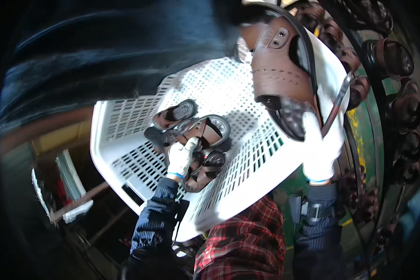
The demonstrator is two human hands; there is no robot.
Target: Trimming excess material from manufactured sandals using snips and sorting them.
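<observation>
Nearest us, a red plaid shirt (247, 238) fills the lower edge, and our dark sleeves rise from it. Our left hand (181, 157), gloved white, reaches into the white basket (126, 116) and closes its grip on a brown sandal (210, 133); the fingertips are hidden behind the straps, so we cannot tell how tight the hold is. More sandals (175, 115) lie heaped beside it, their shapes tangled. Our right hand (321, 144) pinches the toe of a larger sandal (284, 70) together with a thin tool (336, 105), whose tip is hard to make out. Farther right, a dark row of soles (396, 60) curves away, blurred and cut off at the rim.
</observation>
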